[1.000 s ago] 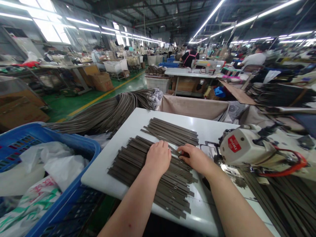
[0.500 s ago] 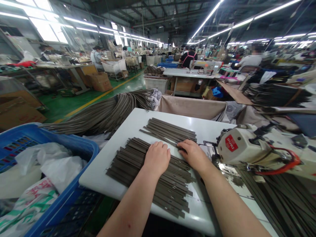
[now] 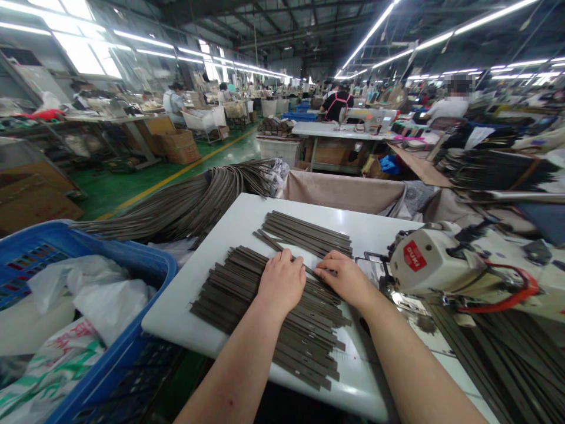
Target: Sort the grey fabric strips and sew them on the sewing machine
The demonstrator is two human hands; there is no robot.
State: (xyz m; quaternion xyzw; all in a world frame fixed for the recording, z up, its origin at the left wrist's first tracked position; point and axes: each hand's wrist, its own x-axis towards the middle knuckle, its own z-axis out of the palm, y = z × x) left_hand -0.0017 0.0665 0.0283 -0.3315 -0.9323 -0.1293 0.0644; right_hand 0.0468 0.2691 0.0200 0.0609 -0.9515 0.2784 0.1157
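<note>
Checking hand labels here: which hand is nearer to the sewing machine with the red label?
Right. The right hand is to the left of the sewing machine, apart from it; the left hand is farther left, over the larger batch of dark strips.

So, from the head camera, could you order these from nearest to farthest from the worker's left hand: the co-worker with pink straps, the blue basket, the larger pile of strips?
1. Larger pile of strips: directly under the left hand.
2. Blue basket: off to the left, beside the table.
3. Co-worker with pink straps: far ahead, beyond the table.
</note>
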